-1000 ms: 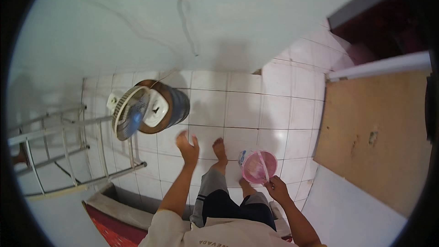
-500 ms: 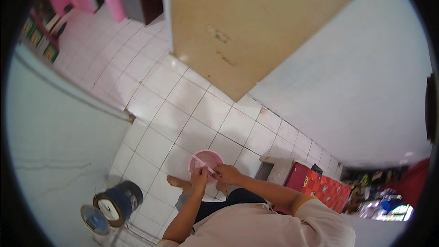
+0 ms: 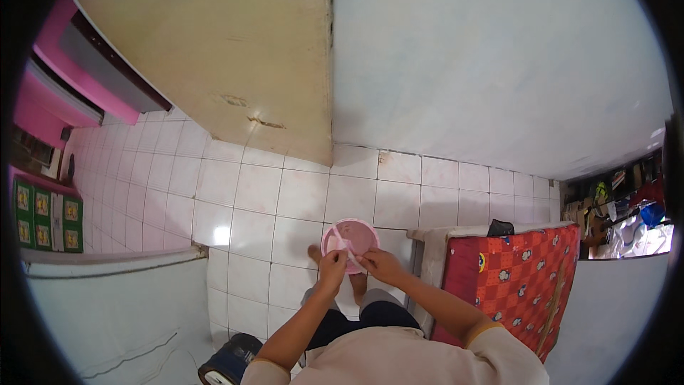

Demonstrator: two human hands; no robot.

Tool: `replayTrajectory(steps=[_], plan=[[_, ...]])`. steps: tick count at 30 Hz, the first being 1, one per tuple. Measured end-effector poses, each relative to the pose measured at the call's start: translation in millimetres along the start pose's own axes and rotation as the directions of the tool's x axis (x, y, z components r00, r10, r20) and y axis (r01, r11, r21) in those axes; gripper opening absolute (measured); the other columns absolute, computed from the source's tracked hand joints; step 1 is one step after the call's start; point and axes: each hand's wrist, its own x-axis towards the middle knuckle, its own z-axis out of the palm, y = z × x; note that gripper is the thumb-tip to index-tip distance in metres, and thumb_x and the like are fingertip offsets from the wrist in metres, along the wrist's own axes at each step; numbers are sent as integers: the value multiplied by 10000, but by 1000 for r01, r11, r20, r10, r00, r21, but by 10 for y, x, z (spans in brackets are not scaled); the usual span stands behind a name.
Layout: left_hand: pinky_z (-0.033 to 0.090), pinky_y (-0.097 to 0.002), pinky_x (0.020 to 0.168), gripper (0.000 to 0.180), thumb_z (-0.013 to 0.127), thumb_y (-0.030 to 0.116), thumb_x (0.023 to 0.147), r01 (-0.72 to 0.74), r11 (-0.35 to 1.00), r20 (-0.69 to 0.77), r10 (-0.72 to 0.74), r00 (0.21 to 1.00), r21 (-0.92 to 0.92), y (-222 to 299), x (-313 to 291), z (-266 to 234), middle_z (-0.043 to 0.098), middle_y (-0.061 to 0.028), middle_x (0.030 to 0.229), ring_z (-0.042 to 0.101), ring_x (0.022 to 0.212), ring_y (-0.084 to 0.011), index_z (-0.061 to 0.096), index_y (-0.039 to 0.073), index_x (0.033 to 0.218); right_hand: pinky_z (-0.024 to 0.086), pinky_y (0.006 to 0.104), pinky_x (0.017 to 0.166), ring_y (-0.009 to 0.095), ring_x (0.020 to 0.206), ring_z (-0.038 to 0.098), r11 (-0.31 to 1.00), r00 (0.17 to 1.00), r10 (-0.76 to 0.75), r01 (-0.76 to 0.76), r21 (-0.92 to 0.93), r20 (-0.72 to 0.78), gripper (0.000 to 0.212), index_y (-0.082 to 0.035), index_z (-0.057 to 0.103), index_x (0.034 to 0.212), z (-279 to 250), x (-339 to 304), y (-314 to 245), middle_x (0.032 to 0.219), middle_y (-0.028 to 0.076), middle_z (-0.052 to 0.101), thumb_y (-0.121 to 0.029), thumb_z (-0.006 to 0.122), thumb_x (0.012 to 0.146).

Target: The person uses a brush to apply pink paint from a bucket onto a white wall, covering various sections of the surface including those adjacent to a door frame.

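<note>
- Beyond the pink bucket (image 3: 365, 235), a pale wall (image 3: 499, 64) was seen on the far right, and a tan door panel (image 3: 206, 50) on the far left.
- The white tiled floor (image 3: 296, 192) was spread around and beneath the bucket; whether the bucket was stood on it or hung above it could not be told.
- To the right of the bucket, well apart from its rim, a red patterned mattress (image 3: 527, 264) was seen.
- The bucket itself was placed ahead of the body and just beyond both hands, with its open mouth turned up. No long axis was shown by its round rim, and neither hand was clearly nearer.
- At the bucket's near right edge, the right grip (image 3: 382, 267) was set with curled fingers, apparently pinched on the near end of the handle.
- At the bucket's near left edge, the left grip (image 3: 332, 269) was held with bunched fingertips; what was grasped there, if anything, could not be made out.
- Across the bucket's mouth, the pale handle (image 3: 340, 235) was slanted from far left to near right.
</note>
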Motion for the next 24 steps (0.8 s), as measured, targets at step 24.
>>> replayTrajectory(steps=[24], plan=[[477, -346, 647, 358, 643, 306, 913, 118, 939, 98, -157, 983, 323, -456, 3369, 964, 675, -88, 731, 587, 667, -160, 710, -45, 896, 392, 211, 569, 54, 649, 482, 665, 723, 576, -144, 733, -381, 370, -10, 667, 937, -665, 1511, 1771, 784, 6, 586, -312, 492, 1058]])
